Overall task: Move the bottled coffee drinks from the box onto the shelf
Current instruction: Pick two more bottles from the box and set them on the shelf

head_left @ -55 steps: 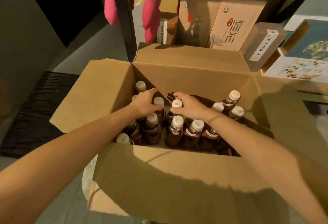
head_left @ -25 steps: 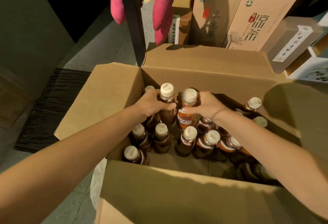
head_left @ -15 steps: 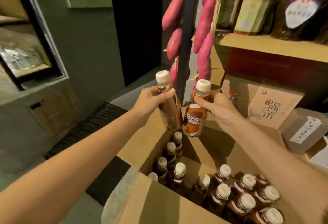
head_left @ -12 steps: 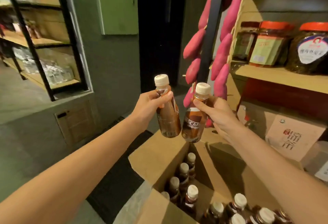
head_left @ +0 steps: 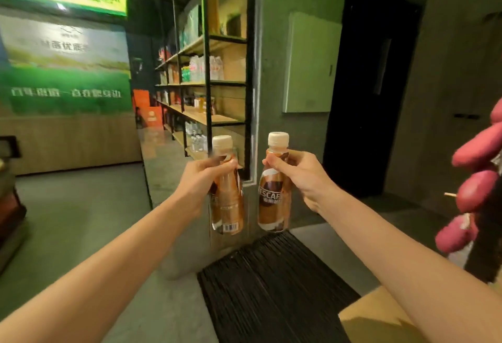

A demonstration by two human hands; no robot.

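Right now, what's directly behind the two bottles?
Behind the left bottle: the black shelf frame, its near post's lower end covered. Behind the right bottle: grey-green wall; the patch directly behind is hidden.

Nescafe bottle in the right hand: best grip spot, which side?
Likely the tapered shoulder just under the cap, from its right side, as the right hand takes the coffee bottle. It is upright; the narrow neck fits curled fingers, and the base is left free for setting down.

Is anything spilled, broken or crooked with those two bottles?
Nothing stands out. The left hand grips one cream-capped brown plastic coffee bottle, the right hand its twin bottle; both are roughly upright and capped, with no leak visible.
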